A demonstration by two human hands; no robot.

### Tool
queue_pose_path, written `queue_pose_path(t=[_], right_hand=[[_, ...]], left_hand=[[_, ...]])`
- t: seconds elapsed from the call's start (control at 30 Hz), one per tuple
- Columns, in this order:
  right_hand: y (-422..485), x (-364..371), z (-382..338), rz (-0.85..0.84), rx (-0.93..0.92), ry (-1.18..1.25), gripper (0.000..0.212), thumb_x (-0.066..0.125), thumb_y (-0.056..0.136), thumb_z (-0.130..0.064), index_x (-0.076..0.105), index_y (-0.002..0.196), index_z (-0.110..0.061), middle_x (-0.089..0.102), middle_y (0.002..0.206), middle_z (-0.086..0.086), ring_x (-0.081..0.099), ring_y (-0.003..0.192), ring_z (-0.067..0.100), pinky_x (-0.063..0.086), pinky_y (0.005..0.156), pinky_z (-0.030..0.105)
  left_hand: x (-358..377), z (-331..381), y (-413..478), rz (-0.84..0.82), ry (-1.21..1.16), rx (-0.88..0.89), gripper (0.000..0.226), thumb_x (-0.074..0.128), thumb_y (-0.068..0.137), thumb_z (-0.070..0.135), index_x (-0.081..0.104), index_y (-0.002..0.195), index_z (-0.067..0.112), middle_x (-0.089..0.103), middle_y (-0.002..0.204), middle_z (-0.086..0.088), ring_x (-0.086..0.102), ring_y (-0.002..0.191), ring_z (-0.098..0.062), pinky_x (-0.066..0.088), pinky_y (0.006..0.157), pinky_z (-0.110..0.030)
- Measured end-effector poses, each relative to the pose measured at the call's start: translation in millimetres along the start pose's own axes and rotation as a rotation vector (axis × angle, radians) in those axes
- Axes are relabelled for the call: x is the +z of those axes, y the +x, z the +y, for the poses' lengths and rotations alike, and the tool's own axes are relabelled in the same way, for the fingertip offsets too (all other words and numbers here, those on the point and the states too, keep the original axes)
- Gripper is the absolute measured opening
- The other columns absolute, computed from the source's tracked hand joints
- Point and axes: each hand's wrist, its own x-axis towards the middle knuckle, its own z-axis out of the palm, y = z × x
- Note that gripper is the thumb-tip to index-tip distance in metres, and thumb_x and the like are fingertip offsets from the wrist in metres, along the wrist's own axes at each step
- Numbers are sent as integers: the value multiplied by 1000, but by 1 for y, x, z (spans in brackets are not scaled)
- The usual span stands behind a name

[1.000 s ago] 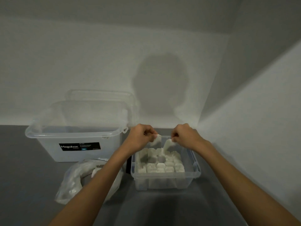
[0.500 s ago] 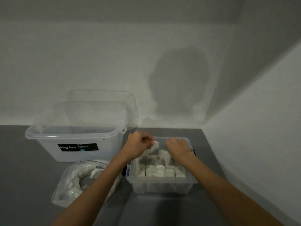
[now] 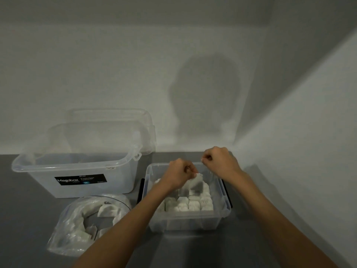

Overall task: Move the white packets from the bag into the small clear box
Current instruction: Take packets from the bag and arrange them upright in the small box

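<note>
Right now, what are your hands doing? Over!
Left hand pinches a packet over the small box. Right hand curled above far rim, grip unclear. More packets in the bag. Nothing blocking.

One wide-angle view, worn on the person's head, faces forward and down into a wall corner. It sits near: both forearms enter from the bottom edge and reach up to the left hand (image 3: 178,176), which pinches a white packet (image 3: 197,184). That grip lies low, just right of centre. Walls fill everything above it, and the bag (image 3: 63,236) shows below-left.
</note>
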Motion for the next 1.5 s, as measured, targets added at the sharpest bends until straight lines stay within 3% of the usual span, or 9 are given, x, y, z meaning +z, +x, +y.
queue_pose_path(t=[0.13,0.27,0.4,0.77,0.93,1.1,1.2,1.5], right_hand=[[-6,-2,11,20,51,-39,18,55,93,-20,72,95,-16,70,93,1,63,81,18,49,66,29],[-13,6,22,13,81,-57,21,53,94,-22,72,100,-16,69,103,4,64,91,23,48,70,29],[-15,11,29,-5,68,-35,20,55,94,-23,70,105,-17,63,117,4,62,102,23,52,82,35],[-19,11,31,0,83,-13,17,56,94,-24,69,105,-19,61,117,2,62,100,19,54,83,34],[-24,-1,21,13,61,-28,20,55,94,-24,69,107,-20,63,117,2,62,101,20,53,80,34],[-28,-11,-9,48,-1,2,18,56,93,-21,71,101,-18,61,111,1,61,96,20,51,75,33],[-29,-11,-37,58,-70,31,16,57,91,-20,72,97,-17,63,105,2,61,95,19,52,78,35],[-36,17,-157,6,-259,176,16,58,92,-19,72,97,-17,70,97,0,60,78,11,54,77,31]], left_hand=[[33,3,19,-63,83,7,8,66,86,6,71,92,6,72,94,-8,61,79,-11,50,78,-23],[52,-2,29,-46,164,21,8,63,85,2,70,87,6,72,91,-10,65,80,-17,54,81,-28],[64,-9,31,-8,222,31,12,58,87,0,68,90,6,69,87,-10,64,76,-18,56,79,-33],[66,-8,22,-10,604,168,18,51,96,22,54,111,14,63,109,-6,63,90,-24,54,80,-35],[26,5,10,121,428,183,27,50,94,33,56,117,22,66,113,3,65,94,-18,55,77,-35],[-49,13,-23,261,261,168,20,56,92,26,61,111,26,67,98,12,64,77,-8,55,71,-31],[-92,2,-48,318,204,82,17,57,91,26,62,106,30,66,92,15,65,78,-8,52,72,-30],[-175,-79,-127,237,241,-96,3,65,87,31,68,86,32,69,86,14,66,78,-5,56,74,-33]])
